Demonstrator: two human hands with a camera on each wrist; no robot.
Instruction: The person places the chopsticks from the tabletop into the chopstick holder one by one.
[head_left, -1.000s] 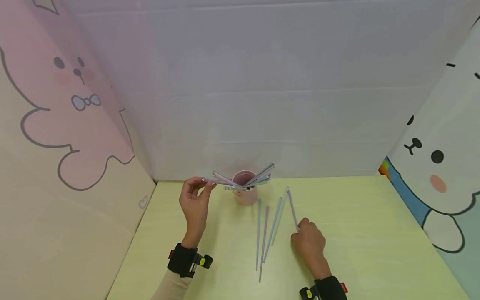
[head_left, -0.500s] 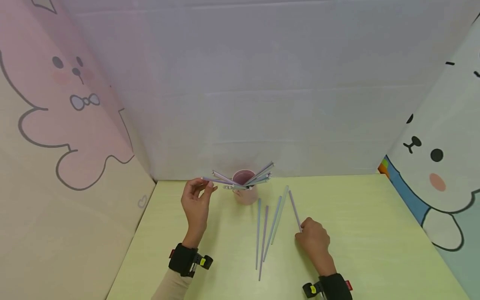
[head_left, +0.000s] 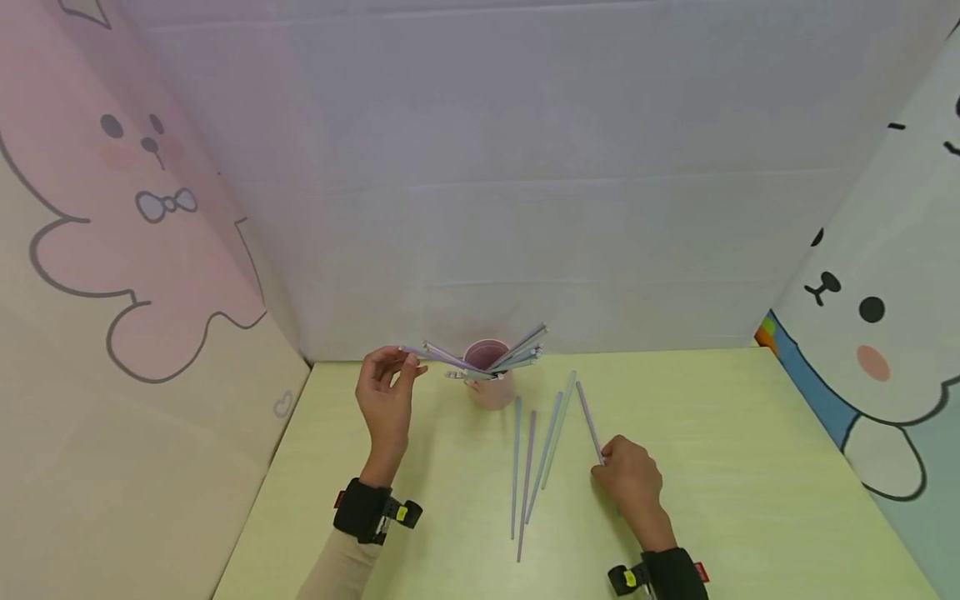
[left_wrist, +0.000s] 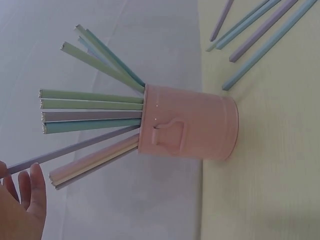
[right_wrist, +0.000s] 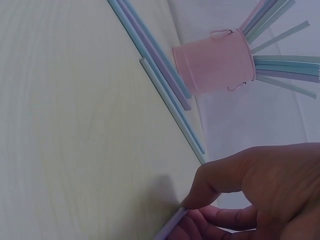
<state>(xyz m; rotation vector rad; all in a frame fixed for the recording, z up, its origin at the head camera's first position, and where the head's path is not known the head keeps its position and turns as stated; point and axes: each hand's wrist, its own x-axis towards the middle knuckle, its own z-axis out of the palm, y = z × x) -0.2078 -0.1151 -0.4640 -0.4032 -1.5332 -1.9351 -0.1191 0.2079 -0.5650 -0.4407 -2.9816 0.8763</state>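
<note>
A small pink bucket (head_left: 491, 393) with side handles stands upright near the table's back edge, thin pastel sticks fanning out over its rim. My left hand (head_left: 386, 408) pinches the upper end of a purple stick (left_wrist: 80, 146) whose lower end is inside the bucket. On the table to the right, my right hand (head_left: 628, 479) pinches the near end of another purple stick (head_left: 588, 417) between thumb and fingers. Several loose sticks lie between the hands, among them a blue one (head_left: 516, 467), a purple one (head_left: 527, 492) and a pale green one (head_left: 559, 432).
The pale yellow-green table (head_left: 750, 467) meets a white cloth backdrop (head_left: 480, 208) just behind the bucket. Cartoon-printed cloths stand at both sides, a pink figure (head_left: 172, 267) at left and a white one (head_left: 885, 358) at right.
My right hand has shifted slightly right with its purple stick, parting it from the pale green one. My left hand has moved a little left and up, raising its stick's end.
</note>
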